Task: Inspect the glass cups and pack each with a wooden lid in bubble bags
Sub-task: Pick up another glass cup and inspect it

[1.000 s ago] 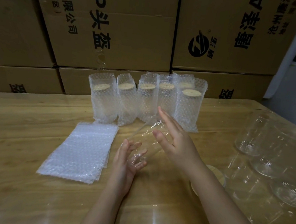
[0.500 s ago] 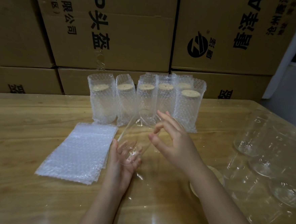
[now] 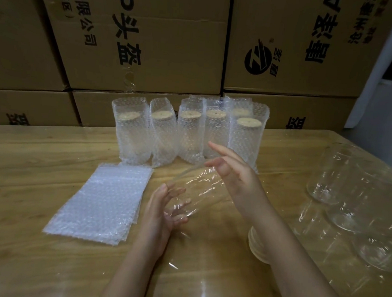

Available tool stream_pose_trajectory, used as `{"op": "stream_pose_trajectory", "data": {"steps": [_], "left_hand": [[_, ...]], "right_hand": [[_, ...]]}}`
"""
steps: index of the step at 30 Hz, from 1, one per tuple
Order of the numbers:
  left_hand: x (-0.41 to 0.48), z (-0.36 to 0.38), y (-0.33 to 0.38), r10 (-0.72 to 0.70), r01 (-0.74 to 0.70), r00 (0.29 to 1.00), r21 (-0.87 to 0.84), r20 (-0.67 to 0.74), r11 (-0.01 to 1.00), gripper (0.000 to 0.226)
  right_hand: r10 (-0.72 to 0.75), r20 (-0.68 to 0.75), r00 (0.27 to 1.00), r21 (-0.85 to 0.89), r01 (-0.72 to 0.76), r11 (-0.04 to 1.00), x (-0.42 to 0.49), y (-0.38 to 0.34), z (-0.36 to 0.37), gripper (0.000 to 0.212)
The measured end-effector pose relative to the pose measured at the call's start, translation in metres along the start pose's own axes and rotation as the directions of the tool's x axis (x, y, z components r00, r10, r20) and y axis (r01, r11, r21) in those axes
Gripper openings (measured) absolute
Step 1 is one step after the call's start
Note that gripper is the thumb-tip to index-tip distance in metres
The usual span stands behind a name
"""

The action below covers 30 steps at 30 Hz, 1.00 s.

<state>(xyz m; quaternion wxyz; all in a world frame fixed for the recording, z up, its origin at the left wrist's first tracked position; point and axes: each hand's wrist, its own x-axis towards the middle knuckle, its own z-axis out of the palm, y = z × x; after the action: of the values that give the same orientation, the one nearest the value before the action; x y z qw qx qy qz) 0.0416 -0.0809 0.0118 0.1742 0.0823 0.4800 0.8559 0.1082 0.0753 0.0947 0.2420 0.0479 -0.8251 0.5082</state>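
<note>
A clear glass cup [image 3: 199, 185] hangs tilted above the table between both hands. My left hand [image 3: 160, 217] cups its base, the fingers curled round the bottom. At the upper end, my right hand [image 3: 239, 183] lies against the cup near the rim with its fingers stretched out. A stack of flat bubble bags [image 3: 100, 202] lies to the left of my hands. A small stack of wooden lids [image 3: 256, 245] is partly hidden behind my right forearm. Several packed cups with lids in bubble bags [image 3: 189, 134] stand in a row behind.
Several bare glass cups [image 3: 332, 178] stand at the right side of the wooden table [image 3: 27, 159], which has a clear plastic cover. Big cardboard boxes [image 3: 151, 41] are stacked like a wall along the far edge.
The cup has turned between my hands. My right hand has gone from pinching the rim to lying against it with fingers stretched. My left hand stays at the base.
</note>
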Motion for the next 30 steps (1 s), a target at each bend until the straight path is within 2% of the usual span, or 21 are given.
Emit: {"op": "stream_pose_trajectory", "data": {"steps": [2,4,6,8,11,13,16,19,23,27,30], "left_hand": [[-0.001,0.001,0.006,0.106,-0.105,0.994,0.042,-0.009,0.994,0.05],[-0.002,0.004,0.014,0.222,-0.218,0.975,0.145,-0.013,0.965,0.044],[-0.004,0.009,0.026,0.344,-0.334,0.939,0.258,0.007,0.907,0.041],[-0.005,0.016,0.039,0.458,-0.448,0.887,0.359,0.06,0.819,0.04],[-0.005,0.027,0.052,0.528,-0.53,0.84,0.393,0.124,0.751,0.042],[-0.005,0.035,0.054,0.55,-0.553,0.829,0.313,0.106,0.772,0.042],[-0.006,0.046,0.057,0.561,-0.561,0.827,0.144,0.047,0.815,0.037],[-0.002,0.048,0.064,0.482,-0.484,0.873,0.016,0.069,0.875,0.03],[0.0,0.045,0.076,0.345,-0.335,0.932,-0.095,0.111,0.937,0.028],[-0.002,0.041,0.087,0.076,-0.075,0.988,-0.01,0.137,0.997,0.032],[-0.004,0.036,0.091,-0.151,0.144,0.977,0.058,0.149,0.988,0.033]], "right_hand": [[0.073,-0.018,0.997,0.031,-0.072,0.997,0.001,0.001,0.003,0.059],[0.198,-0.05,0.979,0.079,-0.194,0.978,0.001,0.001,0.007,0.061],[0.379,-0.019,0.925,0.255,-0.362,0.896,0.0,-0.001,0.009,0.073],[0.47,0.06,0.881,0.406,-0.452,0.794,0.001,-0.005,0.005,0.074],[0.451,0.015,0.892,0.452,-0.408,0.793,0.002,-0.009,-0.003,0.071],[0.346,-0.027,0.938,0.465,-0.295,0.835,0.003,-0.009,-0.008,0.072],[0.194,0.016,0.981,0.41,-0.184,0.894,0.001,-0.015,-0.017,0.076],[0.071,0.075,0.995,0.327,-0.092,0.941,-0.002,-0.02,-0.028,0.062],[-0.024,0.21,0.977,0.208,-0.021,0.978,-0.009,-0.027,-0.041,0.07],[-0.13,0.311,0.942,0.027,0.127,0.991,-0.012,-0.039,-0.047,0.064],[-0.198,0.372,0.907,0.0,0.214,0.977,-0.013,-0.044,-0.049,0.058]]}}
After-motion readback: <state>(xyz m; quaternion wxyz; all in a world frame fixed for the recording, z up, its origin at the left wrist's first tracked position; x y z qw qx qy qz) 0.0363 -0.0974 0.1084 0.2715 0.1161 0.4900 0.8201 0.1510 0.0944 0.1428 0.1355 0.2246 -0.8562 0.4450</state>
